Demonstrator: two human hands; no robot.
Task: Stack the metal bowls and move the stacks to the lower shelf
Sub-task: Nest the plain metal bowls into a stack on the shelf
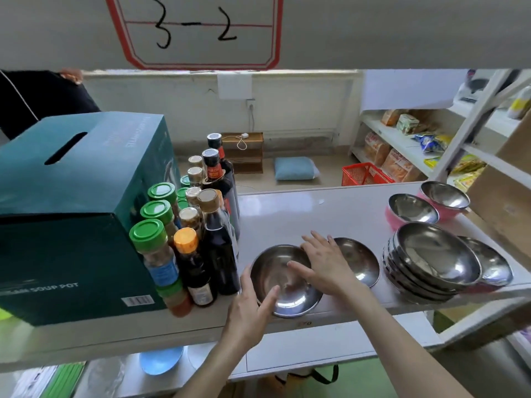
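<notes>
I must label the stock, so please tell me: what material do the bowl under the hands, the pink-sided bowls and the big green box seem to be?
Bowl under the hands: polished metal, likely stainless steel, with mirror-like reflections. Pink-sided bowls: shiny metal inside, matte pink shell, possibly plastic. Green box: printed cardboard, with folded edges and a cut handle slot.

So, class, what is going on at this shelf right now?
A person is sorting metal bowls on a white shelf. The left hand grips the near rim of one bowl, and the right hand rests on its far rim, partly covering a second bowl. A finished stack sits to the right; nothing shows as moved lower yet.
</notes>
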